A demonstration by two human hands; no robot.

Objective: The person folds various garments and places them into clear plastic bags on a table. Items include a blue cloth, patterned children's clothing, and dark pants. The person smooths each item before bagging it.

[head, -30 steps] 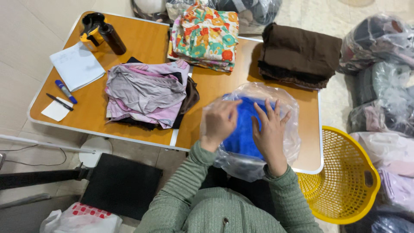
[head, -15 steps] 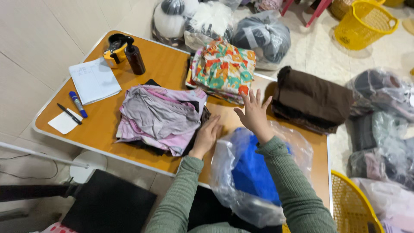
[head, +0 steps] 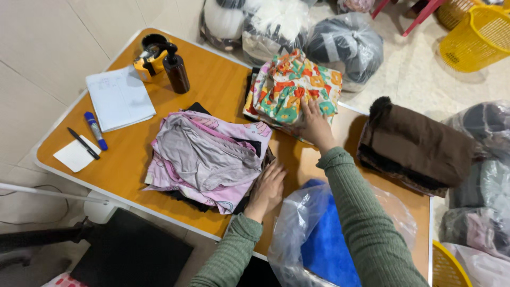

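My right hand [head: 315, 123] lies flat on the near right edge of a stack of colourful floral clothes [head: 289, 90] at the back of the wooden table [head: 212, 85]. My left hand [head: 268, 188] rests with fingers spread against the right side of a pile of pink and grey garments [head: 207, 157]. A clear plastic bag holding a blue cloth [head: 329, 242] lies at the table's near edge, under my right forearm. Both arms wear green ribbed sleeves.
A folded brown pile [head: 417, 143] sits at the right end. A dark pump bottle [head: 177, 72], yellow tape dispenser [head: 147, 57], paper sheets [head: 119, 98], marker [head: 96, 130], pen and note lie left. Bagged clothes and yellow baskets [head: 478, 37] surround the table.
Both hands left the plastic bag with the blue cloth. The right reached forward onto the floral stack; the left moved to the pink and grey pile. The view tilted forward.
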